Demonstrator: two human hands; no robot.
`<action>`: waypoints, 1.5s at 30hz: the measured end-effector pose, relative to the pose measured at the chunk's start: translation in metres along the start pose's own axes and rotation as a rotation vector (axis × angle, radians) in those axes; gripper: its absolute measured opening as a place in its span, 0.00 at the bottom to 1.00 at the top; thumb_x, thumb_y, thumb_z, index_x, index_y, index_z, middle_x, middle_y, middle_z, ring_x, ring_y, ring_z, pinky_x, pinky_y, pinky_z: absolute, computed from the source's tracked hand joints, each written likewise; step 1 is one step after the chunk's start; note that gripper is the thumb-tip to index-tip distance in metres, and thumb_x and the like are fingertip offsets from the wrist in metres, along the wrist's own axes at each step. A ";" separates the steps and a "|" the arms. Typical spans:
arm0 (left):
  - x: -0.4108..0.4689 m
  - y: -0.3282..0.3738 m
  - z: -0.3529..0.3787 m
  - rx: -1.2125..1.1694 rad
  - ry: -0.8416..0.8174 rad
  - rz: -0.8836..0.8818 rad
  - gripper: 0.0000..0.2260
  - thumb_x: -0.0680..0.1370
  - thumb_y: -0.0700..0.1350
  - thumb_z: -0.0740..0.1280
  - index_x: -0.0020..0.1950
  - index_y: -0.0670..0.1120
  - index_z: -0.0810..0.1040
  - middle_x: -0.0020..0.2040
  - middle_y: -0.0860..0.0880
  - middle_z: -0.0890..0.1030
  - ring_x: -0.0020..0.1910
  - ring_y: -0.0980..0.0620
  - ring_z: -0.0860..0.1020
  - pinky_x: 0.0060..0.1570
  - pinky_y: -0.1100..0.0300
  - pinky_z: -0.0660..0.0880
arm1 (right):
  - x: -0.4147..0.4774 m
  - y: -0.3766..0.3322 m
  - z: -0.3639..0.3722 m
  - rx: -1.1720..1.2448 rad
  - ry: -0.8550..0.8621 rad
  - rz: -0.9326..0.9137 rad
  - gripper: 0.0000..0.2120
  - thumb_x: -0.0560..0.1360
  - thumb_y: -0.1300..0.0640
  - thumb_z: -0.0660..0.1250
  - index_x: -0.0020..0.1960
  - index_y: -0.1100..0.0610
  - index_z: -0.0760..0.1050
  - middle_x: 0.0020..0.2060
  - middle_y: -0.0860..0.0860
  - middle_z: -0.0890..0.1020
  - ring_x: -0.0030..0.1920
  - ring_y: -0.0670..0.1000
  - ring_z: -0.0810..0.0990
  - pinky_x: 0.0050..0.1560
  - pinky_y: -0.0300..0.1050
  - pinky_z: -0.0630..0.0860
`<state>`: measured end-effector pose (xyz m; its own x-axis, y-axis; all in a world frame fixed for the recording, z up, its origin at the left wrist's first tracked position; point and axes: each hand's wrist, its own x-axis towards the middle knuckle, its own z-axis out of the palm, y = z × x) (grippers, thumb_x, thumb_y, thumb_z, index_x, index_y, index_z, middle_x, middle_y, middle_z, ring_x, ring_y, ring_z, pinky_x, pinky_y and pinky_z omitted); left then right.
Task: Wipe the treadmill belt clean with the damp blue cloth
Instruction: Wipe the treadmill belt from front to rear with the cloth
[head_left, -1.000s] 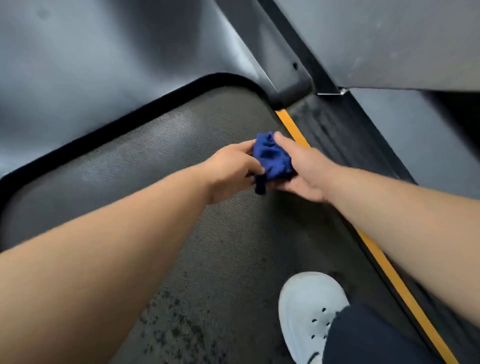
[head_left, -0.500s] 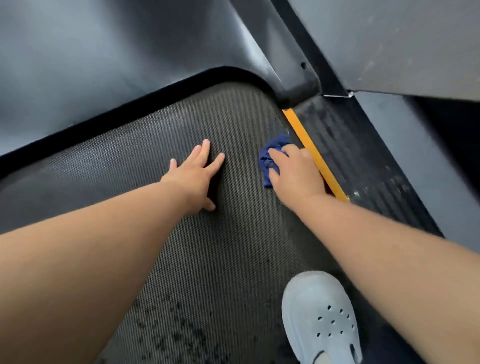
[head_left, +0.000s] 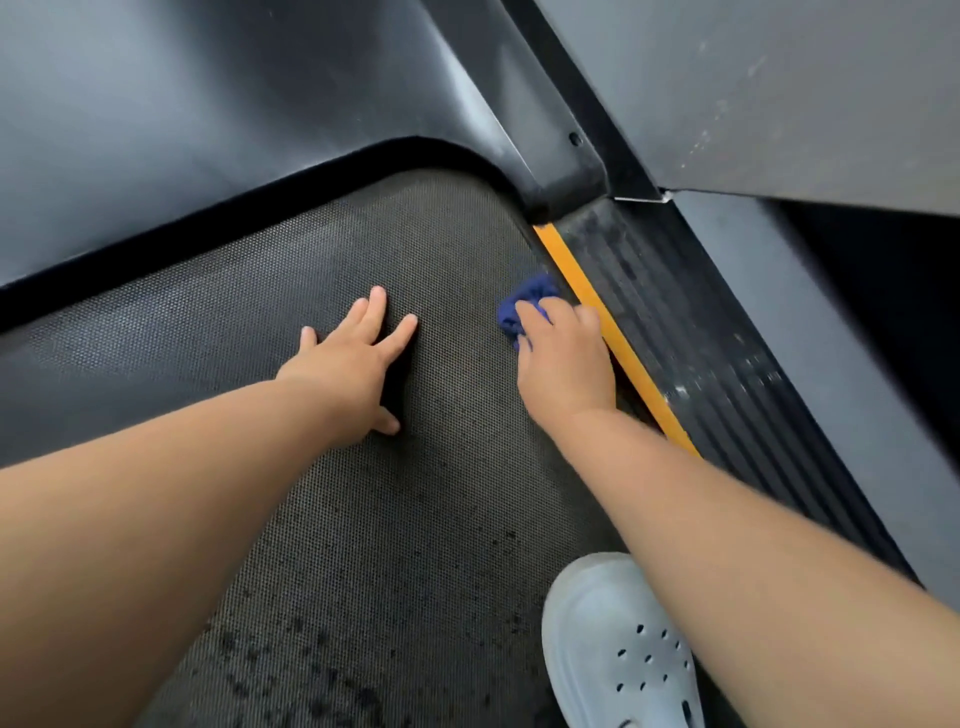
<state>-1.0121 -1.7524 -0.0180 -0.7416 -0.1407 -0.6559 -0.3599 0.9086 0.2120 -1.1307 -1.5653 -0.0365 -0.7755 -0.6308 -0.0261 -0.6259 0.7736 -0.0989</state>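
Treadmill belt (head_left: 363, 519) is speckled with dirt by the white clog (head_left: 618, 649). Further up, left hand (head_left: 353, 364) lies flat, fingers spread. Right hand (head_left: 566, 358) curls over the blue cloth (head_left: 524, 304) beside the yellow strip (head_left: 644, 379), barely moved since half a second ago.

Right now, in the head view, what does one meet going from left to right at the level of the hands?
left hand, flat on the treadmill belt → right hand on the blue cloth → yellow stripe → black ribbed side rail
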 end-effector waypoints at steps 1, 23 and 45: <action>-0.001 0.000 -0.001 -0.002 -0.004 -0.003 0.50 0.71 0.54 0.73 0.77 0.56 0.37 0.75 0.49 0.29 0.75 0.50 0.34 0.72 0.39 0.45 | -0.019 -0.005 -0.001 0.042 -0.014 -0.014 0.15 0.76 0.58 0.63 0.62 0.57 0.74 0.58 0.54 0.77 0.55 0.59 0.71 0.54 0.52 0.72; -0.002 0.000 -0.001 -0.011 0.010 0.007 0.51 0.70 0.55 0.74 0.77 0.56 0.39 0.75 0.49 0.30 0.76 0.50 0.36 0.71 0.39 0.45 | 0.037 0.016 -0.035 -0.121 -0.163 -0.037 0.15 0.77 0.62 0.60 0.62 0.54 0.72 0.58 0.54 0.73 0.56 0.60 0.71 0.48 0.51 0.71; -0.003 0.003 -0.007 0.010 -0.016 0.009 0.51 0.69 0.54 0.75 0.77 0.55 0.39 0.76 0.48 0.32 0.76 0.49 0.37 0.72 0.37 0.48 | -0.040 -0.043 -0.012 0.084 -0.150 -0.065 0.11 0.77 0.58 0.60 0.58 0.55 0.74 0.55 0.53 0.74 0.54 0.57 0.69 0.52 0.46 0.66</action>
<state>-1.0147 -1.7515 -0.0100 -0.7354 -0.1266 -0.6658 -0.3478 0.9136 0.2104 -1.0734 -1.5725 -0.0189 -0.7090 -0.6857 -0.1647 -0.6599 0.7274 -0.1880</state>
